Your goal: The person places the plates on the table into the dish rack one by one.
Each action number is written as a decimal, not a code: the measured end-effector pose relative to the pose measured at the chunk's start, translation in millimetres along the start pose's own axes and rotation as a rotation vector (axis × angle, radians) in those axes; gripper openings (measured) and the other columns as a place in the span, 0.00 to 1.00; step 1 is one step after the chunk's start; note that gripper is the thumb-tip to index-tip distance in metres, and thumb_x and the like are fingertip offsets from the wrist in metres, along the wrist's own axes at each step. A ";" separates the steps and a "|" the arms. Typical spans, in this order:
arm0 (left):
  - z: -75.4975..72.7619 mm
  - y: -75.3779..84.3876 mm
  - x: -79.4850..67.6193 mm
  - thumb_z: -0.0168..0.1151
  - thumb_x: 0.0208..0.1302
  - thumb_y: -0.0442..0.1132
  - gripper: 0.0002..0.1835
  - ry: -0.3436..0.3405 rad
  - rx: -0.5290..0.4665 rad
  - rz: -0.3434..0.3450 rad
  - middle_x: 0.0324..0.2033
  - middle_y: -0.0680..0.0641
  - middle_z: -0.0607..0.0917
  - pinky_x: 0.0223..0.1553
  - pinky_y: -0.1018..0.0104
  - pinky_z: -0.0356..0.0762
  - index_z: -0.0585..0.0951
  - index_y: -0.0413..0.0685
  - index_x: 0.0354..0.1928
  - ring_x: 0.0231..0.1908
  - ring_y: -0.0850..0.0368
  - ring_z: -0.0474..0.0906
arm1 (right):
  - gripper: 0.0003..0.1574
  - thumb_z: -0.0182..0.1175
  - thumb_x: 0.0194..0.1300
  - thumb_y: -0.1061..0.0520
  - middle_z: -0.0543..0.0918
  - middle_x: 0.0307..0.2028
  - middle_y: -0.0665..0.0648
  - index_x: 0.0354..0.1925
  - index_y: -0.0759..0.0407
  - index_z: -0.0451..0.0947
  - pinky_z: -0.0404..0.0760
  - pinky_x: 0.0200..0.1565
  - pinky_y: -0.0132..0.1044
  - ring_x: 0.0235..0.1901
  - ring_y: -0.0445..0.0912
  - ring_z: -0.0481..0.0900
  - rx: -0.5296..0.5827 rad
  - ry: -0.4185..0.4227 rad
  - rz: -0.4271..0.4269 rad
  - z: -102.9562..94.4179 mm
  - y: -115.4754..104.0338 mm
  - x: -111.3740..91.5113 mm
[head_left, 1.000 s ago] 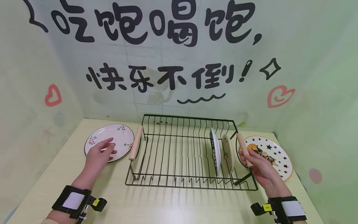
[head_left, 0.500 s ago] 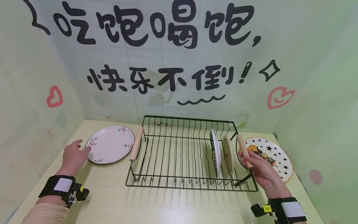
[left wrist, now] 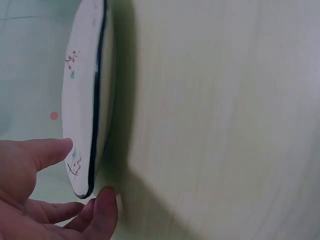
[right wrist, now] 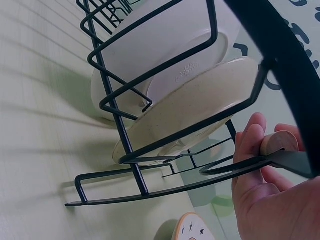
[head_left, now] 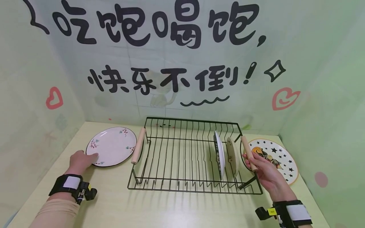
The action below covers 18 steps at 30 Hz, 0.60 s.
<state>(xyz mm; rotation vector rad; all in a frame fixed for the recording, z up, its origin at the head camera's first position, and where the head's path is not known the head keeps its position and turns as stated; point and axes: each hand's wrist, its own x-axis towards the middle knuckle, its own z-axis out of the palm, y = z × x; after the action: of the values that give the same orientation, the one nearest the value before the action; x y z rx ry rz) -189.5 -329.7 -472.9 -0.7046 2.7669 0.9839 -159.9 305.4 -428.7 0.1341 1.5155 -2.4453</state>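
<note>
- Taking hold of the flowered plate (head_left: 112, 145) looks to be the step in hand, no more than begun
- It lies face up near the back-left corner of the table (head_left: 159, 212), just beside the rack (head_left: 192, 120)
- Left hand (head_left: 80, 160) at the plate's near-left rim: thumb over the face, fingers bent outside, spread with the rim between; whether the fingertips touch it, I cannot tell
- Right hand (head_left: 265, 171) grips the rack's right handle (head_left: 247, 148), fingers curled round it, probably for steadiness
- A white plate (head_left: 220, 156) and a cream plate (head_left: 232, 156) stand on edge in the rack's right end; the star plate (head_left: 285, 158) lies by the table's right edge, partly behind the right hand
- Next move seems to call for bringing left thumb and fingers together on the rim before any lift
</note>
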 end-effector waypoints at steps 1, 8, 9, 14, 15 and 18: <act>-0.4 1.1 -0.9 0.52 0.63 0.50 0.35 -0.018 -0.027 -0.011 0.37 0.28 0.70 0.34 0.56 0.69 0.63 0.15 0.50 0.36 0.40 0.67 | 0.18 0.47 0.70 0.66 0.82 0.43 0.57 0.46 0.50 0.80 0.76 0.41 0.30 0.37 0.43 0.80 0.001 -0.003 -0.003 0.1 0.0 -0.1; -0.7 3.1 -2.7 0.55 0.60 0.38 0.31 -0.063 -0.219 -0.128 0.40 0.30 0.71 0.31 0.64 0.71 0.61 0.18 0.57 0.35 0.46 0.71 | 0.19 0.46 0.70 0.66 0.83 0.42 0.57 0.46 0.50 0.81 0.76 0.41 0.30 0.36 0.43 0.80 0.010 -0.010 -0.013 0.4 0.4 -0.4; -0.2 2.1 -2.5 0.54 0.58 0.35 0.31 -0.054 -0.257 -0.145 0.41 0.29 0.71 0.30 0.65 0.73 0.61 0.18 0.58 0.33 0.48 0.73 | 0.19 0.46 0.70 0.66 0.83 0.42 0.57 0.45 0.50 0.81 0.76 0.41 0.30 0.36 0.43 0.80 0.014 -0.011 -0.013 0.6 0.4 -0.3; 1.5 -4.3 -1.3 0.57 0.59 0.31 0.31 -0.030 -0.495 -0.226 0.37 0.33 0.74 0.24 0.69 0.77 0.60 0.19 0.61 0.21 0.58 0.76 | 0.19 0.47 0.69 0.66 0.83 0.42 0.57 0.45 0.49 0.81 0.76 0.42 0.30 0.36 0.43 0.80 0.013 -0.003 -0.011 1.2 0.5 -0.2; 1.2 -5.1 -0.9 0.57 0.59 0.32 0.32 -0.033 -0.528 -0.238 0.37 0.36 0.74 0.24 0.70 0.77 0.60 0.20 0.61 0.22 0.59 0.75 | 0.18 0.48 0.69 0.66 0.83 0.42 0.57 0.45 0.49 0.81 0.76 0.42 0.30 0.36 0.43 0.80 0.008 0.002 -0.011 1.4 0.4 -0.3; -0.7 -6.0 1.0 0.56 0.63 0.35 0.31 -0.059 -0.553 -0.233 0.35 0.41 0.74 0.24 0.71 0.76 0.60 0.22 0.62 0.23 0.60 0.74 | 0.17 0.49 0.69 0.66 0.83 0.42 0.56 0.45 0.49 0.80 0.76 0.42 0.30 0.36 0.43 0.80 -0.004 0.018 -0.005 1.7 0.2 -0.3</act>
<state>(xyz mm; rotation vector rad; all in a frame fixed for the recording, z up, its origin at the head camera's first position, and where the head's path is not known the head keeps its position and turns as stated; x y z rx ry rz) -187.6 -334.6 -476.0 -1.0137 2.2911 1.6941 -159.5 303.9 -428.1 0.1519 1.5300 -2.4512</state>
